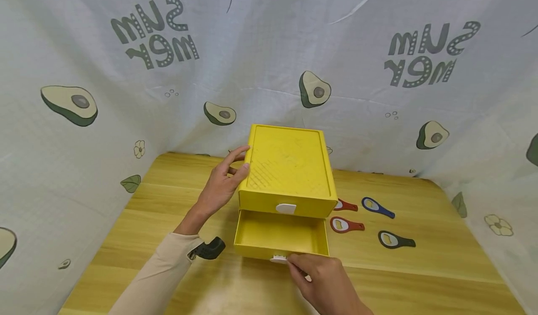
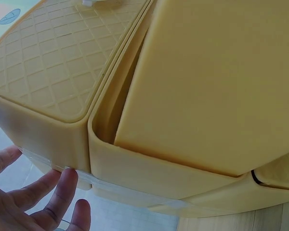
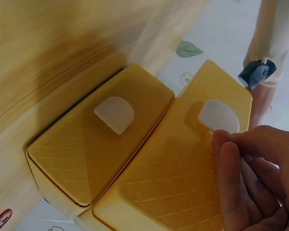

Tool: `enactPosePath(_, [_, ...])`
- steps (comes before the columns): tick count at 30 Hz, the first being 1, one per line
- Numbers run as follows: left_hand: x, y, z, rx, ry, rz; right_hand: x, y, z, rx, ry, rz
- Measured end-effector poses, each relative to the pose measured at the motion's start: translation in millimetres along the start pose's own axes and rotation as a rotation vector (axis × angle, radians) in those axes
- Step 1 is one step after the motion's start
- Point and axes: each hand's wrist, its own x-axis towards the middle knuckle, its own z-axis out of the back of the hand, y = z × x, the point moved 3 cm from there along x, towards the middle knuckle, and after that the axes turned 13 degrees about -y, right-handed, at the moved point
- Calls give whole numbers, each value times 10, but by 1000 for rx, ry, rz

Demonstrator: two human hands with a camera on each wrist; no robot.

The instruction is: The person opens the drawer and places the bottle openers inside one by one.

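Note:
A yellow two-drawer box stands on the wooden table. Its lower drawer is pulled out, and bare yellow floor shows inside; the upper drawer is closed. With thumb and index finger, my right hand pinches the white handle of the lower drawer. The right wrist view shows the same white tab at the fingertips, beside the other drawer's white handle. My left hand rests its fingertips on the box's left side, fingers spread and loosely bent. Those fingers touch the box wall in the left wrist view.
Right of the box lie two red bottle openers, a blue one and a black one. The box partly covers one red opener. A printed curtain hangs behind the table. A black wrist device sits at my left cuff.

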Motion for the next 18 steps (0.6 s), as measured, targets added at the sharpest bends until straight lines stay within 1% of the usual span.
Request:
enactPosePath(6, [2, 0, -5, 5, 4, 3, -54, 52, 3, -10, -48, 54])
enactPosePath(9, [-2, -6, -8, 2, 3, 3, -73, 72, 11, -4, -41, 53])
enactPosePath(11, [-1, -9, -8, 1, 3, 2, -84, 80, 16, 2, -28, 40])
enactPosePath(15, [-2, -11, -11, -2, 4, 4, -118, 99, 26, 2, 16, -20])
enactPosePath(18, [-3, -11, -8, -1, 3, 5, -147, 120, 34, 17, 47, -50])
